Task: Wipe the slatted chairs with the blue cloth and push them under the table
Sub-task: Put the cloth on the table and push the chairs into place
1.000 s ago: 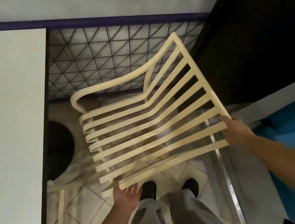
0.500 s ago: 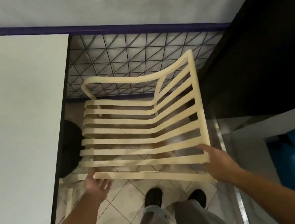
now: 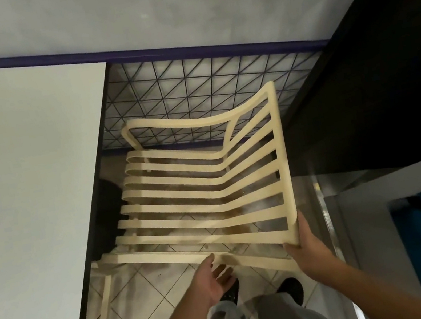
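With right fingers (image 3: 292, 248), grips chair (image 3: 282, 160) by back corner; with left fingers (image 3: 223, 272), open, hovers under nearest slat. Has it over tiled floor (image 3: 149, 296) beside white tabletop (image 3: 26, 191), below grey wall (image 3: 176, 5), seat front and slats pointing at tabletop.

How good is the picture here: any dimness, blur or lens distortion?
Head view: dim overall, with deep shadow under the table. Head view: the slatted chair is fairly sharp and the left hand slightly soft. Head view: the wide-angle lens makes the purple wall stripe bow slightly.
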A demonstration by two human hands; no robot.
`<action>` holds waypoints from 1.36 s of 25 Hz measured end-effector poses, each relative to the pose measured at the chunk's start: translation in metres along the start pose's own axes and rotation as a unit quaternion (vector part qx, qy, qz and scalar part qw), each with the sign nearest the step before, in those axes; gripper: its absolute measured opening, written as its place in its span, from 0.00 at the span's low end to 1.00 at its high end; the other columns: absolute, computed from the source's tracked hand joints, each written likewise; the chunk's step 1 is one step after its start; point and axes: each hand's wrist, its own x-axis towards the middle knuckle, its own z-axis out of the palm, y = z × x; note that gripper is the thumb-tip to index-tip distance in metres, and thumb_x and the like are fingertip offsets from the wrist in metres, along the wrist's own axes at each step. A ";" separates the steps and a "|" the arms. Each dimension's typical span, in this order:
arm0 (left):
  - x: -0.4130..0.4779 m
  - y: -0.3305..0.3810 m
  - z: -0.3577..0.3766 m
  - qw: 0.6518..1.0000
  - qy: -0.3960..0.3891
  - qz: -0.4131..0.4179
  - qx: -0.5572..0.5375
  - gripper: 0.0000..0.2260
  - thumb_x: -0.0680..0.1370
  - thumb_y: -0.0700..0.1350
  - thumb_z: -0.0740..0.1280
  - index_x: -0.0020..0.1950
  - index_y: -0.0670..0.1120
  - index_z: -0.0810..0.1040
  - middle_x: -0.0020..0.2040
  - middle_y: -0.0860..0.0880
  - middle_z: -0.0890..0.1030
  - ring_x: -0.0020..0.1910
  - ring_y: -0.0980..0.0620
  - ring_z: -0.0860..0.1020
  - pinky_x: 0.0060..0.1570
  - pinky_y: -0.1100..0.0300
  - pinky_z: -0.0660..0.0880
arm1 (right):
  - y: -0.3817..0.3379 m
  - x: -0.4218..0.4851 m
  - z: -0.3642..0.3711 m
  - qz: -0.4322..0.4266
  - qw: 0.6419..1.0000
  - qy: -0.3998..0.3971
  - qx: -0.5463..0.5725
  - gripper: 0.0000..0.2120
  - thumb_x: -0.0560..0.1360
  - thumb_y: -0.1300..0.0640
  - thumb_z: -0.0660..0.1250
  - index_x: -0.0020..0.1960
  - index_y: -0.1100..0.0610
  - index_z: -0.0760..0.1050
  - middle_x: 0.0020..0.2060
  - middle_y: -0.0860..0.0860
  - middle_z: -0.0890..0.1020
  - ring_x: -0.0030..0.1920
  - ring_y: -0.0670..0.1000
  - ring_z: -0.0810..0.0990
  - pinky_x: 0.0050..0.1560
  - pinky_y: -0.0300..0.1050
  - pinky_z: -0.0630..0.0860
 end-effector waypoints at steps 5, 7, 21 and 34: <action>-0.009 -0.015 0.039 0.994 -0.018 0.001 -0.112 0.05 0.83 0.37 0.65 0.57 0.38 0.72 0.60 0.32 0.74 0.56 0.28 0.77 0.43 0.28 0.78 | -0.001 0.006 0.002 0.015 1.000 -0.024 0.005 0.45 0.83 0.58 0.64 0.78 0.35 0.31 0.61 0.49 0.73 0.53 0.52 0.80 0.52 0.56 0.85; -0.001 -0.013 0.036 0.996 -0.015 0.018 -0.091 0.08 0.82 0.34 0.64 0.61 0.39 0.73 0.62 0.32 0.76 0.59 0.31 0.78 0.51 0.31 0.80 | 0.000 0.010 0.004 0.011 1.000 -0.023 -0.001 0.44 0.83 0.58 0.63 0.77 0.34 0.33 0.59 0.49 0.74 0.53 0.52 0.81 0.49 0.54 0.85; 0.015 0.047 0.048 0.987 0.009 0.060 -0.146 0.10 0.83 0.33 0.62 0.65 0.37 0.72 0.66 0.32 0.74 0.64 0.31 0.76 0.64 0.32 0.74 | -0.048 0.061 0.006 -0.040 0.998 -0.010 0.057 0.37 0.81 0.64 0.64 0.75 0.31 0.52 0.60 0.48 0.76 0.56 0.53 0.80 0.47 0.56 0.85; 0.011 0.089 0.040 0.984 -0.019 0.084 -0.159 0.07 0.84 0.34 0.59 0.61 0.36 0.72 0.66 0.34 0.76 0.67 0.35 0.76 0.54 0.36 0.80 | -0.089 0.082 0.021 -0.026 0.995 -0.044 0.090 0.34 0.82 0.62 0.66 0.75 0.34 0.54 0.56 0.50 0.78 0.54 0.55 0.82 0.42 0.57 0.86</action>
